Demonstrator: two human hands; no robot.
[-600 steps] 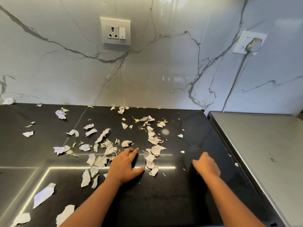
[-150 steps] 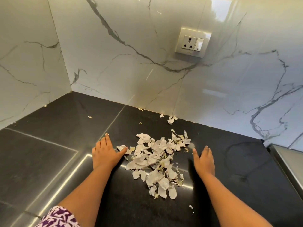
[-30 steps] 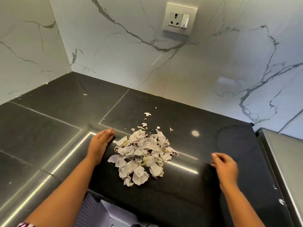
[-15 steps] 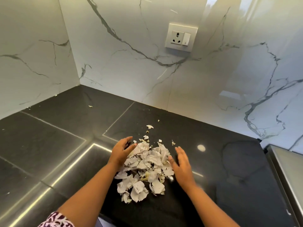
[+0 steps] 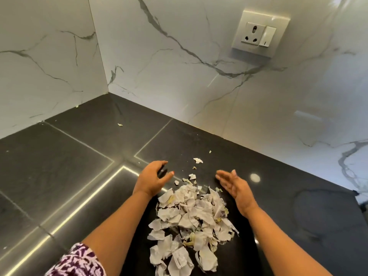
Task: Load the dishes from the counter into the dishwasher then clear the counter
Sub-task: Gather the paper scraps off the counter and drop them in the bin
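Observation:
A heap of torn white paper scraps (image 5: pixel 191 218) lies on the black counter (image 5: pixel 69 176), between my forearms. My left hand (image 5: pixel 152 179) hovers just beyond the heap's far left edge, fingers loosely curved, holding nothing. My right hand (image 5: pixel 234 185) is at the heap's far right edge, palm turned inward, fingers straight and empty. A few stray scraps (image 5: pixel 198 160) lie beyond the heap toward the wall.
White marble walls meet in a corner (image 5: pixel 107 92) at the back left. A wall socket (image 5: pixel 258 36) sits high on the right. One tiny scrap (image 5: pixel 119 124) lies far back on the counter. The counter's front edge is near the heap.
Both hands have come off the heap and moved to its far end, spreading apart. The heap now lies nearer to me, between my forearms.

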